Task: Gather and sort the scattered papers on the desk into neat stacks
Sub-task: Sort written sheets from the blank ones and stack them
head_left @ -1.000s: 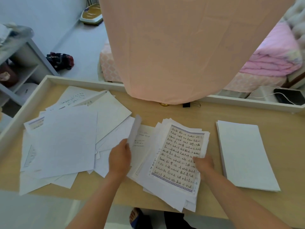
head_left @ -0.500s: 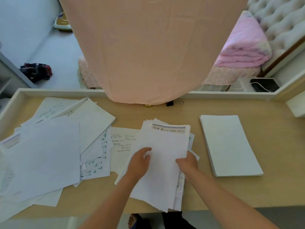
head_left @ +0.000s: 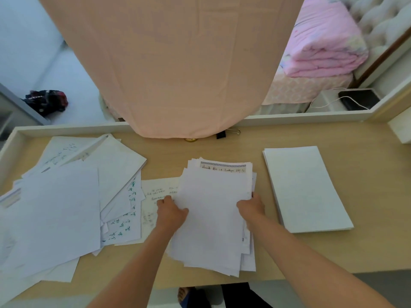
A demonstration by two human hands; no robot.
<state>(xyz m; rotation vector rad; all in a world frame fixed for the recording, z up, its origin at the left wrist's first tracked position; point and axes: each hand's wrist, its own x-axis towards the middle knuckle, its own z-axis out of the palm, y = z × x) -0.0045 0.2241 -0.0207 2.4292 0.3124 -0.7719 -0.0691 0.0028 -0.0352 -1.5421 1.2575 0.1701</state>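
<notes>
Pile (head_left: 213, 218) between grips: blank sheet now tops it.
Left grip (head_left: 172, 213): shifted to left edge, clasping.
Right grip (head_left: 251, 207): pinches right edge; squaring likely.

A blank sheet (head_left: 211, 214) now covers the written page (head_left: 223, 168), the left hand (head_left: 171, 211) gripping its left edge.

Ragged middle pile (head_left: 213, 218); scattered sheets (head_left: 66, 207) left; neat stack (head_left: 307, 190) right.
</notes>
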